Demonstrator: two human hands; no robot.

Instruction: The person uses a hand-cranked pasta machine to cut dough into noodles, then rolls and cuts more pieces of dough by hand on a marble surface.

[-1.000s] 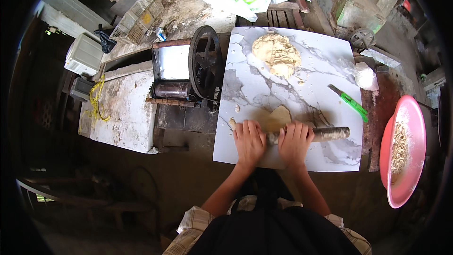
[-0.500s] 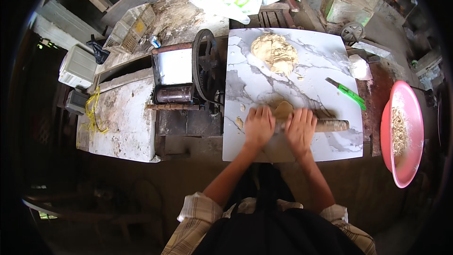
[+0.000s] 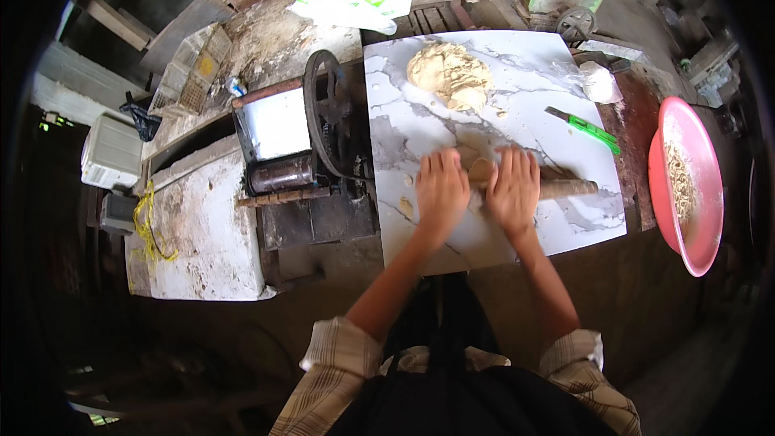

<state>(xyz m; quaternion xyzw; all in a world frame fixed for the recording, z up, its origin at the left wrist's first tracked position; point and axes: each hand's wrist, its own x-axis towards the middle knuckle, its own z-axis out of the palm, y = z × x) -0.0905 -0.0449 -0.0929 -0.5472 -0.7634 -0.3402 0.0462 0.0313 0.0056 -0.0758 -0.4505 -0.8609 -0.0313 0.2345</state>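
Note:
Both hands press down on a wooden rolling pin (image 3: 569, 188) lying across a white marble-patterned board (image 3: 581, 222). My left hand (image 3: 441, 194) and my right hand (image 3: 514, 190) rest on it side by side, palms down, with fingers stretched forward over it rather than wrapped round. Between them a small piece of dough (image 3: 479, 168) shows at the pin's far side; the rest is hidden. A larger lump of pale dough (image 3: 450, 74) sits at the board's far side. Right of the hands lies a green-handled utility knife (image 3: 593, 130), its blade pointing left.
Beside the board on the left stands a hand-cranked roller machine (image 3: 278, 173) with a large wheel (image 3: 324, 113). A pink basin (image 3: 710, 194) holding floury strips is at the right. A white bag (image 3: 599, 82) lies by the board's far right corner; a plastic crate (image 3: 192, 73) stands farther left.
My hands and the rolling pin have moved a little away from me across the board, and my fingers reach farther forward. The whole view has shifted and tilted slightly.

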